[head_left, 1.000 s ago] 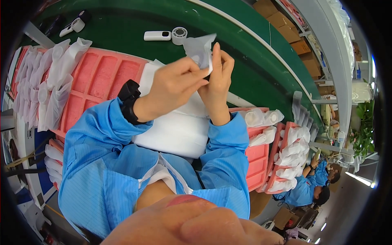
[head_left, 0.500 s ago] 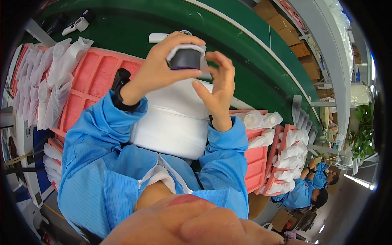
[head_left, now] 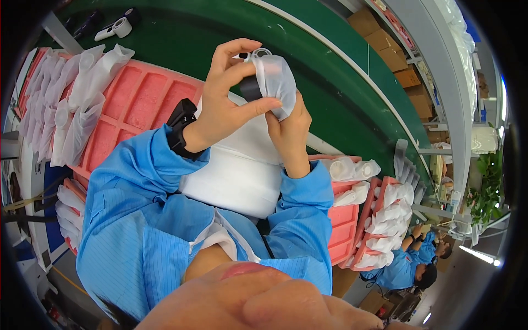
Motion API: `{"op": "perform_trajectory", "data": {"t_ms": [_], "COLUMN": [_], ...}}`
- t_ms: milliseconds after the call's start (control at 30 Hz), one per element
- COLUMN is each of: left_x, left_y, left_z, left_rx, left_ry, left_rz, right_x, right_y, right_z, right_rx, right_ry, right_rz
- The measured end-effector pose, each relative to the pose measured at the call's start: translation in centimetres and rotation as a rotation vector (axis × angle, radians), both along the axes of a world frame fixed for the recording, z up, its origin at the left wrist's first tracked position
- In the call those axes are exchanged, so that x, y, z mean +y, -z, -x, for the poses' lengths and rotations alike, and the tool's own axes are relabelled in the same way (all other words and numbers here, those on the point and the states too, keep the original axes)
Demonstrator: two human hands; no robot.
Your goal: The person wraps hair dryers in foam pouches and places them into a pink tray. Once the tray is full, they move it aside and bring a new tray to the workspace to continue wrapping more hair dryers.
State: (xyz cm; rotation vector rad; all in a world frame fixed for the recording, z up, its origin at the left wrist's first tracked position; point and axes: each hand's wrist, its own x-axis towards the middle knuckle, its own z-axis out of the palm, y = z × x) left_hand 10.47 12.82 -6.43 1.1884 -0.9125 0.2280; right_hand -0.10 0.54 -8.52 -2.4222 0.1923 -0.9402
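Observation:
Above the bench, a dark cylindrical part [head_left: 250, 88] is partly covered by a translucent white bag [head_left: 278, 82]. My left hand [head_left: 228, 91] grips them from the left, fingers over the top and thumb pressed on the bag's lower edge. On the other side, my right hand [head_left: 291, 135] is closed about the bag's lower right, with some fingers hidden behind it. Just beyond my left fingers, the ring-shaped end of a white device [head_left: 260, 53] shows. Below my hands lies a thick stack of white sheets or bags [head_left: 234, 179].
To the left is a pink compartment tray [head_left: 148, 104] with white-bagged items [head_left: 77, 110] along it. More pink trays [head_left: 344, 225] with wrapped items stand at right. A white handheld device [head_left: 114, 29] lies on the green bench [head_left: 187, 33]. Co-workers in blue [head_left: 399, 269] sit far right.
The dark part has turned within my hands, and the bag now faces right. My right hand has moved in from apart to close on the bag. The view has shifted slightly.

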Motion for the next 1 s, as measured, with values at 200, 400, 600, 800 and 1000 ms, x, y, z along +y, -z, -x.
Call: {"op": "perform_trajectory", "data": {"t_ms": [200, 400, 600, 800, 1000], "left_x": [0.8, 1.0, 0.7, 1.9, 1.5], "left_y": [-0.6, 0.3, 0.3, -0.3, 0.4], "left_z": [0.0, 0.2, 0.6, -3.1, -2.3], "left_rx": [-0.274, -0.3, -0.314, 0.097, 0.774], "left_ry": [-0.127, -0.216, -0.184, -0.082, 0.454], "left_rz": [-0.103, -0.131, -0.094, -0.025, 0.229], "right_x": [-0.2, 1.1, 1.4, 1.2, 1.5], "right_y": [0.1, -0.1, 0.1, -0.7, -1.6], "right_z": [0.2, -0.3, -0.4, -0.2, 0.9], "right_rx": [-0.023, 0.033, 0.041, 0.086, 0.109], "right_ry": [0.024, -0.126, -0.235, -0.253, -0.418], "right_rz": [-0.044, -0.415, -0.624, -0.467, -0.86]}}
